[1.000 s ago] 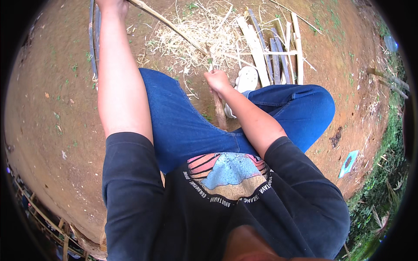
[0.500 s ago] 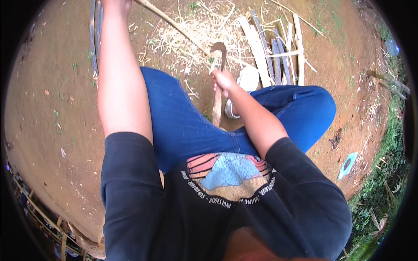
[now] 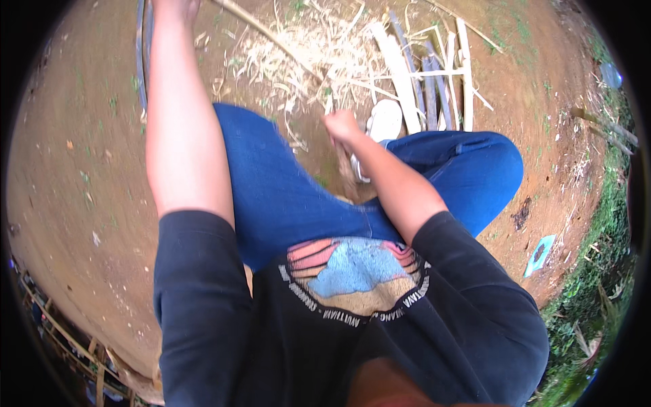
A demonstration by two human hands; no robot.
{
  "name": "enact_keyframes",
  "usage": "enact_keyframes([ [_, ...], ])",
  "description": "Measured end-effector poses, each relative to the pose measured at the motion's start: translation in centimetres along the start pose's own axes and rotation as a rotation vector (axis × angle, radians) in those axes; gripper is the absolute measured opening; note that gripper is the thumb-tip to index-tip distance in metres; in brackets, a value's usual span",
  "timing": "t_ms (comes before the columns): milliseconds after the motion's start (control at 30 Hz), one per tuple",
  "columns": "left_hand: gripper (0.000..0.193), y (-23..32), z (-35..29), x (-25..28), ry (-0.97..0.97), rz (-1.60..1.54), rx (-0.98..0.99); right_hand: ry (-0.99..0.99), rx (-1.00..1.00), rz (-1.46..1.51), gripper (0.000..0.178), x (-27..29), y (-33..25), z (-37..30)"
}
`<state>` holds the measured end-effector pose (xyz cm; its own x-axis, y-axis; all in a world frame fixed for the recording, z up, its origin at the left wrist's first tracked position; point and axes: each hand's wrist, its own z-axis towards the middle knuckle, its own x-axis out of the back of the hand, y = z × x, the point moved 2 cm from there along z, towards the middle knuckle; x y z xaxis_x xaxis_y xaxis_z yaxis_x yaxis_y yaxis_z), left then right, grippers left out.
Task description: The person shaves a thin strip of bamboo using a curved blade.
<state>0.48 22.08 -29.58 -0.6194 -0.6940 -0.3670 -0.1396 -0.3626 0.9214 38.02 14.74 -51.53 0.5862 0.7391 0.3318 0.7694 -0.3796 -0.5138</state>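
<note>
My right hand [image 3: 344, 126] is closed around the wooden handle [image 3: 346, 169] of a sickle, in front of my lap. The handle's lower end comes back between my thighs, and the blade is smeared and hard to make out. A long, thin pale stick [image 3: 271, 35] slants from the upper edge down toward the blade. My left arm reaches far forward, and my left hand [image 3: 178, 7] is cut off by the upper edge beside the stick's far part. Its fingers are hidden, so a grip on the stick cannot be confirmed.
Pale shavings [image 3: 291, 57] lie heaped on the dirt ahead. Split strips [image 3: 434, 88], some pale and some dark, lie right of them, by my white shoe [image 3: 384, 121]. Dark strips [image 3: 141, 54] lie beside my left forearm. A light-blue flat piece [image 3: 540, 256] lies near the grass at right.
My right hand has shifted slightly left, and the sickle has turned, its hooked blade no longer standing out clearly. My left hand and forearm have moved a little up and left.
</note>
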Motion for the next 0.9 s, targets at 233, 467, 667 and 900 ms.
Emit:
enact_keyframes([
  [233,0.039,-0.2,0.1,-0.5,-0.017,-0.024,-0.005,0.112,0.033,0.233,0.028,-0.5,-1.2,0.3],
  [467,0.039,0.1,-0.3,-0.1,-0.018,-0.005,-0.025,0.208,0.383,-0.099,0.028,-1.1,-7.0,-5.0],
  [667,0.04,-0.2,-1.4,0.3,-0.044,0.008,-0.015,-0.004,-0.094,0.127,0.026,1.5,-1.5,-0.9],
  [900,0.039,-0.6,0.6,-0.8,-0.087,-0.062,-0.022,0.02,-0.068,0.387,0.019,0.8,-1.0,-0.2],
])
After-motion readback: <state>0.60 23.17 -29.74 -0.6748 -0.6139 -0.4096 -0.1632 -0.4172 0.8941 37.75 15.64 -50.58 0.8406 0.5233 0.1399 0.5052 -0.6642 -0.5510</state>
